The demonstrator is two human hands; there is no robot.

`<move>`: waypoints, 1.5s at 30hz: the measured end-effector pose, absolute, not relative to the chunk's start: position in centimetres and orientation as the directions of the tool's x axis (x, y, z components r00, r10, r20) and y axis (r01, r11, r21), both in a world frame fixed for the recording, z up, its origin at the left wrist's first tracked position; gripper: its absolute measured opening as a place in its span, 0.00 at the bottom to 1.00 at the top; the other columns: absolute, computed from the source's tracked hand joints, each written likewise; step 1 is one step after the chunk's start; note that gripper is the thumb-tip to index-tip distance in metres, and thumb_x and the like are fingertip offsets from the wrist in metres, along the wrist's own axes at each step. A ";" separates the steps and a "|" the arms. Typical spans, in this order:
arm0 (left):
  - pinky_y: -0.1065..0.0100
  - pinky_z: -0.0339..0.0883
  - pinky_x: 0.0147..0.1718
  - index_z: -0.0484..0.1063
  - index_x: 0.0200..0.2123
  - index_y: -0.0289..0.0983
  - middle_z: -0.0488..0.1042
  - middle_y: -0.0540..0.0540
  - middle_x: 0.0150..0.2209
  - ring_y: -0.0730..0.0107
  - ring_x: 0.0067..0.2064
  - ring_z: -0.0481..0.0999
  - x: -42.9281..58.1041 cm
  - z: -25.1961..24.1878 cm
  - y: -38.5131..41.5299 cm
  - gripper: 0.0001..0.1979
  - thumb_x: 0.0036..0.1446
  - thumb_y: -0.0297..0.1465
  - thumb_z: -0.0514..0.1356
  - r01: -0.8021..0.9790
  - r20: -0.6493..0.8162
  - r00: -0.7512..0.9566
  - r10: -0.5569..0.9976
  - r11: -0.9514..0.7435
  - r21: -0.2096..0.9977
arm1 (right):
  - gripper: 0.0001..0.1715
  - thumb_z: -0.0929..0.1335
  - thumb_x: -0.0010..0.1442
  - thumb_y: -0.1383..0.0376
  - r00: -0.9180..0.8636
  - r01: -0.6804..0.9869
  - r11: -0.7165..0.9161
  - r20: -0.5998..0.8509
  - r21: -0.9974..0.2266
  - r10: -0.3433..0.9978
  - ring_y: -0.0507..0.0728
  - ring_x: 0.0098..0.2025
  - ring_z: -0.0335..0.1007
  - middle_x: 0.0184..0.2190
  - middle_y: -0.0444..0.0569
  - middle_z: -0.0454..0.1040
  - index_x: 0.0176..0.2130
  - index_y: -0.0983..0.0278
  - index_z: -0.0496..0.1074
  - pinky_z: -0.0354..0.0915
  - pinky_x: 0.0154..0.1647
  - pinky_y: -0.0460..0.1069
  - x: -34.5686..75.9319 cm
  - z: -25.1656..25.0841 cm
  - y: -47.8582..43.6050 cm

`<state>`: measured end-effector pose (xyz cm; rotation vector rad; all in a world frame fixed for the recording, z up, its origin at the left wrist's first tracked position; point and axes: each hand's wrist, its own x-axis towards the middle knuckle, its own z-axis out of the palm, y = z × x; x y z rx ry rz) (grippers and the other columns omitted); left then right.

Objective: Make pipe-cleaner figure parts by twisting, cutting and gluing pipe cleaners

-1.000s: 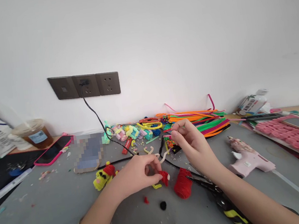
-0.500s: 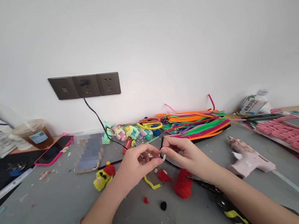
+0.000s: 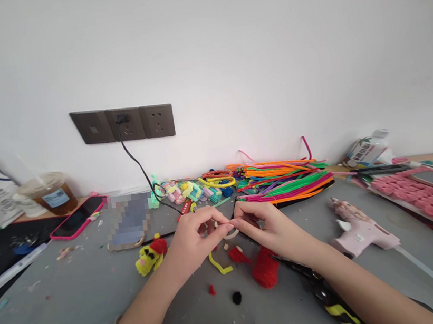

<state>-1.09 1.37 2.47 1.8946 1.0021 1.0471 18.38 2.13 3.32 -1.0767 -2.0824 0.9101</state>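
Observation:
My left hand (image 3: 199, 238) and my right hand (image 3: 268, 224) meet fingertip to fingertip above the grey mat. Both pinch a thin pale strip (image 3: 232, 234), which curves in a small loop just below the fingertips. Beneath them lie a bent yellow pipe cleaner (image 3: 219, 266), a small red piece (image 3: 238, 255) and a red fuzzy roll (image 3: 265, 268). A yellow figure with a red hat (image 3: 149, 257) lies left of my left wrist. Black-handled pliers (image 3: 322, 290) lie partly under my right forearm.
A pink glue gun (image 3: 363, 233) lies at the right, near a pink fluffy piece (image 3: 424, 198). Pipe cleaners (image 3: 291, 186) are bundled by the wall. Two phones and a drink cup (image 3: 51, 194) stand left; a black cord (image 3: 137, 164) hangs from the socket.
My hands have drawn closer, fingertips now touching. The pale strip's end, which stuck out between them, now bends into a curve below the fingertips.

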 end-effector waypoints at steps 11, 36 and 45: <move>0.72 0.54 0.27 0.68 0.30 0.37 0.64 0.52 0.28 0.74 0.29 0.61 -1.6 3.0 1.2 0.11 0.64 0.35 0.55 0.203 0.270 0.483 0.833 -0.407 0.891 | 0.23 0.62 0.67 0.51 -0.563 0.332 0.361 0.125 -0.871 0.817 0.51 0.27 0.49 0.24 0.40 0.54 0.27 0.62 0.59 0.51 0.27 0.46 18.6 3.5 2.1; 0.69 0.52 0.29 0.57 0.22 0.39 0.58 0.53 0.22 0.70 0.26 0.59 -5.6 3.3 3.9 0.19 0.65 0.40 0.50 0.587 0.141 0.311 0.940 -0.307 0.749 | 0.24 0.59 0.68 0.49 -0.446 0.276 0.393 0.246 -0.877 0.861 0.51 0.26 0.53 0.24 0.40 0.57 0.27 0.62 0.61 0.52 0.28 0.47 19.2 3.5 2.8; 0.70 0.57 0.28 0.60 0.34 0.41 0.66 0.52 0.29 0.70 0.28 0.65 -5.9 2.9 3.9 0.09 0.66 0.37 0.47 0.648 0.156 0.375 0.914 -0.379 0.661 | 0.19 0.64 0.65 0.48 -0.058 0.500 0.382 0.410 -0.777 0.910 0.52 0.25 0.55 0.23 0.41 0.60 0.35 0.60 0.68 0.56 0.25 0.46 25.0 7.1 -0.9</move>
